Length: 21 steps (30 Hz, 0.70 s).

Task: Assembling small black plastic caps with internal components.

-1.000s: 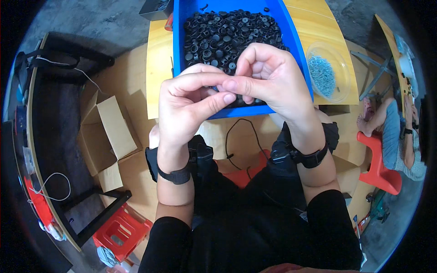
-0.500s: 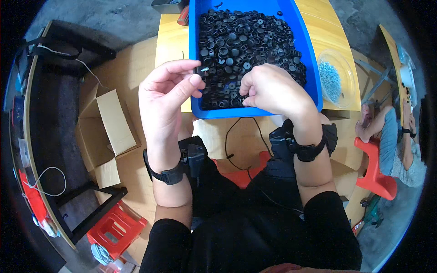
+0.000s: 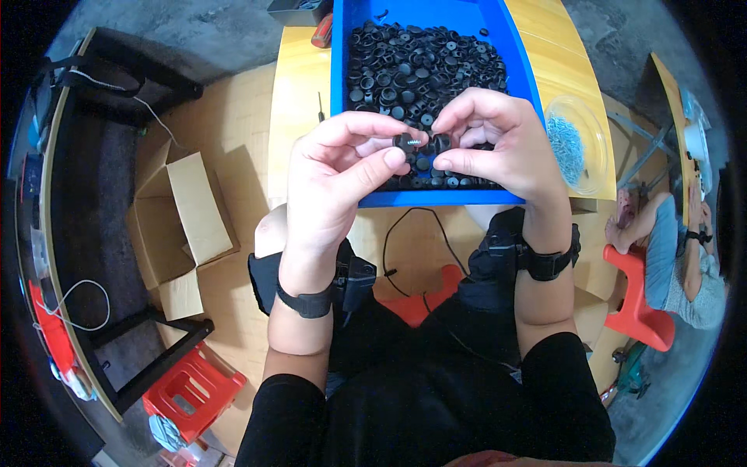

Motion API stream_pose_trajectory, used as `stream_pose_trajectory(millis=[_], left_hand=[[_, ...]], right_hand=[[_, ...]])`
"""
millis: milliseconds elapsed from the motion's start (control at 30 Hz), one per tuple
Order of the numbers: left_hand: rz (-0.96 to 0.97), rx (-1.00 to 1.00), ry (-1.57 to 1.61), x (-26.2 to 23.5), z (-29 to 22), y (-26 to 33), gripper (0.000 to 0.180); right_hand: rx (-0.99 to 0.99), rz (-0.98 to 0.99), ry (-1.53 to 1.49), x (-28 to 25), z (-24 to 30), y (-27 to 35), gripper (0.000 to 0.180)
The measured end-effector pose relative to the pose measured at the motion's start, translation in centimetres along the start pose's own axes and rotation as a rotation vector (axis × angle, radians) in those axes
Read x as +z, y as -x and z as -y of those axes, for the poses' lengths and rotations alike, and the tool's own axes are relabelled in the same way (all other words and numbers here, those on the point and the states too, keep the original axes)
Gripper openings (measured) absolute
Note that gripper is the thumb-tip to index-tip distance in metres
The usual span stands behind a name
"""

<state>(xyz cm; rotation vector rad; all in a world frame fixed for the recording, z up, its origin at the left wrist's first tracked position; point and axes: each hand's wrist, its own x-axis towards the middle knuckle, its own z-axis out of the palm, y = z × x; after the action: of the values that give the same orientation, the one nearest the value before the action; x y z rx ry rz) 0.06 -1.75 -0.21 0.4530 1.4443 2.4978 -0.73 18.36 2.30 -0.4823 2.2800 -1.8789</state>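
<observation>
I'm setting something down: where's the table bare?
Left of the tray, the table is bare below the red handle, except a thin black rod. Right, it's bare beyond the screw tub. Black parts crowd the tray under the left hand and right hand.

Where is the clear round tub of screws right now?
In the head view, the tub sits on the wooden table, just right of the blue tray of black parts and near the right hand.
</observation>
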Motion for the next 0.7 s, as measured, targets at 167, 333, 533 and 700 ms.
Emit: stream_pose_trajectory(millis=[167, 333, 533, 700], left_hand=[[-0.017, 0.077, -0.043, 0.8, 0.3, -0.3, 0.024], [-0.026, 0.039, -0.244, 0.4, 0.8, -0.3, 0.019], [-0.144, -0.013, -0.127, 0.5, 1.4, -0.8, 0.021], [-0.156, 0.048, -0.121, 1.2, 1.5, -0.7, 0.021]], right_hand=[[0.069, 0.023, -0.147, -0.2, 0.1, 0.1, 0.019], [0.096, -0.02, -0.24, 0.0, -0.7, 0.0, 0.015], [0.01, -0.149, -0.132, 0.9, -1.5, -0.4, 0.011], [0.106, -0.137, -0.264, 0.4, -1.6, -0.3, 0.017]])
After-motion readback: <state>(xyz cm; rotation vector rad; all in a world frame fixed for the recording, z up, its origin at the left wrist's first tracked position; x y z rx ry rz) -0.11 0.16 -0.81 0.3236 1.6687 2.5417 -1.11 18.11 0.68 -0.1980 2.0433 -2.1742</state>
